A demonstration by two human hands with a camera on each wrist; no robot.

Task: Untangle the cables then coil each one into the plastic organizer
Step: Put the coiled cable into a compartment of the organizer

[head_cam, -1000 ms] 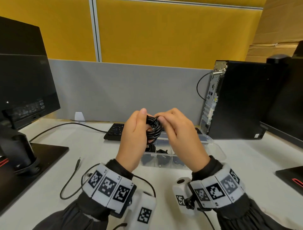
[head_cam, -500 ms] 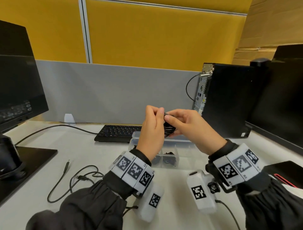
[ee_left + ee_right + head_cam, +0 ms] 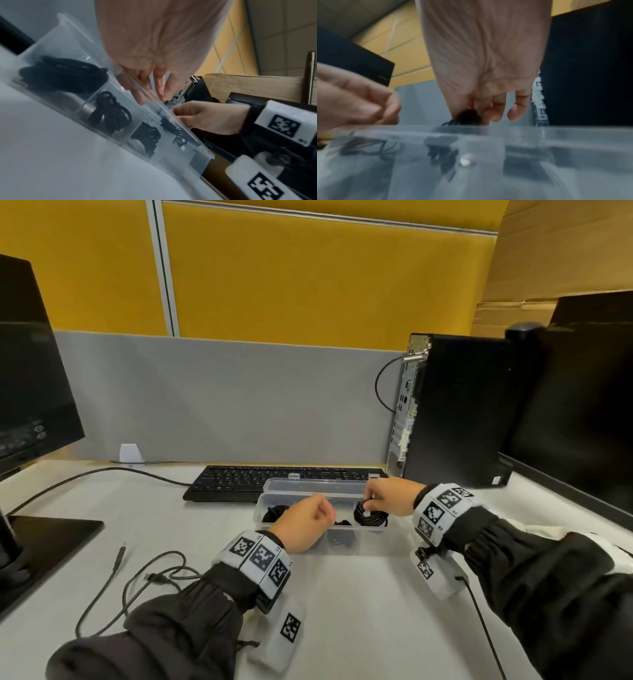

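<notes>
The clear plastic organizer [image 3: 294, 487] lies on the desk in front of the keyboard, lid open. Coiled black cables [image 3: 63, 75] fill its left compartments. My right hand [image 3: 368, 503] pinches a coiled black cable [image 3: 370, 517] and holds it low in the right end compartment. In the right wrist view the coil [image 3: 467, 115] sits under my fingers [image 3: 494, 112] at the organizer's rim [image 3: 522, 129]. My left hand [image 3: 325, 513] hovers over the organizer's middle, loosely curled and holding nothing. A loose thin cable [image 3: 147, 577] lies on the desk at the left.
A black keyboard [image 3: 239, 482] lies just behind the organizer. A black PC tower [image 3: 455, 412] stands at the back right, with a monitor [image 3: 589, 405] beside it. Another monitor [image 3: 30, 392] and its base [image 3: 44, 542] stand at the left.
Both hands came down from in front of me to the organizer. My left hand let go of the coil. My right hand carried it down into the right end compartment.
</notes>
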